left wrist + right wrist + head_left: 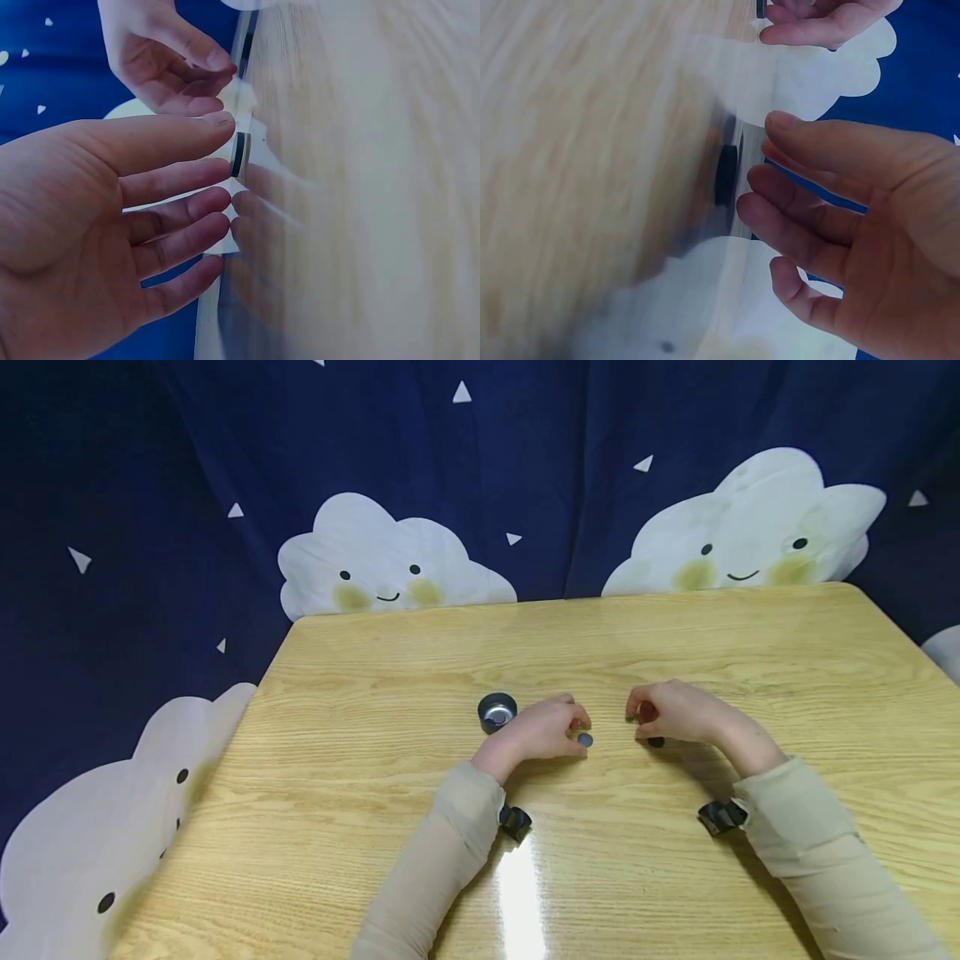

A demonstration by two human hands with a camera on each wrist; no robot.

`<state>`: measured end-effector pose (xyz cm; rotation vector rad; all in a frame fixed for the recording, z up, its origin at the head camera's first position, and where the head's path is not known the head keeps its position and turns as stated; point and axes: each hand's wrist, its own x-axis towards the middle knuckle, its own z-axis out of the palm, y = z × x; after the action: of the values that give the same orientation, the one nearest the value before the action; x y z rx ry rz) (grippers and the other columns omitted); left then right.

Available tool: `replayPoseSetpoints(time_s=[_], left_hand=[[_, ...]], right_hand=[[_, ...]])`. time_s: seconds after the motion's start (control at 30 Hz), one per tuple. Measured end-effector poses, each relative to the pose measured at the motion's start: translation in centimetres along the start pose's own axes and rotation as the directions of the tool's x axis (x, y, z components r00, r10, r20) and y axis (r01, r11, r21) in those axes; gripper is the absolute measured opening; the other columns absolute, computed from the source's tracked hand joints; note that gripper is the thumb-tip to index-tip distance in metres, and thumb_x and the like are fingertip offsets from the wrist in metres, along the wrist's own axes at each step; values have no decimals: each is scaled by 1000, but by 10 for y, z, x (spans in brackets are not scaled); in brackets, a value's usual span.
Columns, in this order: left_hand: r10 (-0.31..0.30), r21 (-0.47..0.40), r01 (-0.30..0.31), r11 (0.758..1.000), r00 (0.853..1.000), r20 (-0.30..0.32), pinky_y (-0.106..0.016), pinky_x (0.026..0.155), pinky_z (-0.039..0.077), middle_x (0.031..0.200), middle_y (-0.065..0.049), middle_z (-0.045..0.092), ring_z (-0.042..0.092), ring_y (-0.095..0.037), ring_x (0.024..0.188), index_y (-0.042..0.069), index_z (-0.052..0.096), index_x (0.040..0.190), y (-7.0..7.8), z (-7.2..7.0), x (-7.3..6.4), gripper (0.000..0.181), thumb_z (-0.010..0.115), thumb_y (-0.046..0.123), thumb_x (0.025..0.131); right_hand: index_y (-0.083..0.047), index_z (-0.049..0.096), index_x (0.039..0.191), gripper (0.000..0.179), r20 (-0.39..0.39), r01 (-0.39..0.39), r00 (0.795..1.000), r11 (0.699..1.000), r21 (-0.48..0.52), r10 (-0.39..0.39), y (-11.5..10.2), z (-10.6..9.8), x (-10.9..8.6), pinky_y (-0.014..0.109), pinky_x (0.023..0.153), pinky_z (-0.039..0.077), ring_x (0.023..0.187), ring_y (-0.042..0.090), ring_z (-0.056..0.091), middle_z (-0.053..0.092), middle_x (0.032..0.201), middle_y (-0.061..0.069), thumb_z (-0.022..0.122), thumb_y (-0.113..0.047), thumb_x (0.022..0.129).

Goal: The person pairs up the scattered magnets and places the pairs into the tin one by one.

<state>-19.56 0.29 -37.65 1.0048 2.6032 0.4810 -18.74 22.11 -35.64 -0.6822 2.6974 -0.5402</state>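
The small grey disc (pixel 585 740) lies flat on the table (pixel 360 718), in the gap between the thumb and fingers of your left hand (pixel 536 729). That hand is relaxed and spread, its fingers apart and gently bent, gripping nothing; whether a fingertip grazes the disc is hard to tell from these angles. Your right hand (pixel 678 714) is likewise loosely spread, thumb apart from the bent fingers, pinching nothing, with a black disc (pixel 656 742) on the wood just beside its thumb. Both discs are thin and round, the black one showing a dark, straight-sided edge close up. Beside your left wrist you have a round container (pixel 496 697), dark-rimmed with a shiny, metal-like inside. The table has a pale yellow wood grain, smooth enough to mirror your fingers. Your beige sleeves (pixel 427 877) are wrinkled cloth, and behind the table hangs a navy curtain (pixel 540 435) printed with white smiling clouds and little triangles.
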Motion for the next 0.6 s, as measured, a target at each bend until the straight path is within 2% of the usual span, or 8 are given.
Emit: replayPoseSetpoints(time_s=[0.2,0.6], left_hand=[[-4,-11,4,1000,1000,12,-18,75,40,96,4,51,48,-9,82,13,61,113,2,1,-1,35,67,28,81],[9,16,-9,1000,1000,-2,-18,73,40,96,2,53,47,-9,80,13,62,110,2,1,-1,33,69,25,80]], right_hand=[[-9,61,91,20,7,-15,1000,1000,-11,15,4,1,-4,28,61,40,66,11,48,56,74,-2,71,-18,76],[-9,60,87,22,22,-17,1000,999,-30,18,6,2,-7,28,61,40,67,11,49,57,75,-1,74,-16,71]])
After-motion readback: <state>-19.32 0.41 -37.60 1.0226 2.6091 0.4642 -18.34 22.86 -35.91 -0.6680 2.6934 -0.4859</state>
